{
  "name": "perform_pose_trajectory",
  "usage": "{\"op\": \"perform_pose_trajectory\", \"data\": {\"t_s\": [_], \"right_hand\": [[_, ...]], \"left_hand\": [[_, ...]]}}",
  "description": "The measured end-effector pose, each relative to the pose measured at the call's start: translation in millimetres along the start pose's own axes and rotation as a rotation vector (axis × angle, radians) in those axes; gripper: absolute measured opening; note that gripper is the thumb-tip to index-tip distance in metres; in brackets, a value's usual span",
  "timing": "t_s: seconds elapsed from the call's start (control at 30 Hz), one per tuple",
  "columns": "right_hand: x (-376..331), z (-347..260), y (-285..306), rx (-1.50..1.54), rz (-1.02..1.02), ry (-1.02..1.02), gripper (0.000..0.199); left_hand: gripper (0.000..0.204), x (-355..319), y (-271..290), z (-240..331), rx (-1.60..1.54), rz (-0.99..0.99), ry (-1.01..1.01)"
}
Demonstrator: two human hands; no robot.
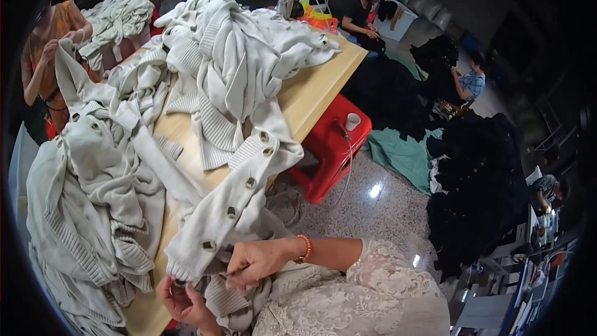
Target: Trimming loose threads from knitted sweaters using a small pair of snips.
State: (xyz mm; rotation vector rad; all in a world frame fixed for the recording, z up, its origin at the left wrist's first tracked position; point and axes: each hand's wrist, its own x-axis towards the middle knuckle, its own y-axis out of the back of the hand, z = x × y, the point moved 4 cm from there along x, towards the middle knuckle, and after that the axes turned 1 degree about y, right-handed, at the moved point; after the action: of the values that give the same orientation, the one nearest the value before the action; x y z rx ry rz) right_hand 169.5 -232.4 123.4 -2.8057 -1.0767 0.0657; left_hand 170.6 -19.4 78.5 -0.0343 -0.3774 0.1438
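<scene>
A white knitted cardigan (224,205) hangs over the near edge of the table, its button band with several dark buttons running down toward me. My left hand (185,303) pinches the band's bottom corner at the ribbed hem, by a dark button. Just right of it, my right hand (261,264) is closed, thumb and fingers pressed together over the ribbed knit. Whatever lies between those fingertips is too small to make out. An orange bead bracelet (303,248) circles my right wrist.
White knitwear is heaped on the wooden table (317,96), with another pile (93,211) to the left. A red stool (329,149) carries a white cup (352,121). Dark garments (479,193) and a green cloth (404,155) cover floor at right. Several people work around.
</scene>
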Motion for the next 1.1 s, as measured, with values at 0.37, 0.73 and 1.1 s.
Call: {"op": "perform_pose_trajectory", "data": {"t_s": [0.37, 0.73, 1.1], "right_hand": [[30.6, 73.7, 1.7, 0.723, 0.640, -0.079, 0.030], [3.8, 37.4, 4.5, 0.465, 0.679, 0.061, 0.018], [-3.9, 27.5, -5.5, 0.120, 0.683, 0.147, 0.015]], "left_hand": [[0.041, -9.8, 15.0, -6.3, -0.004, 0.024, 0.048], [0.062, -52.9, -76.5, 15.8, -0.932, -0.343, 0.911], [0.036, -23.7, -72.7, 1.2, -0.823, -0.144, 0.755]]}}
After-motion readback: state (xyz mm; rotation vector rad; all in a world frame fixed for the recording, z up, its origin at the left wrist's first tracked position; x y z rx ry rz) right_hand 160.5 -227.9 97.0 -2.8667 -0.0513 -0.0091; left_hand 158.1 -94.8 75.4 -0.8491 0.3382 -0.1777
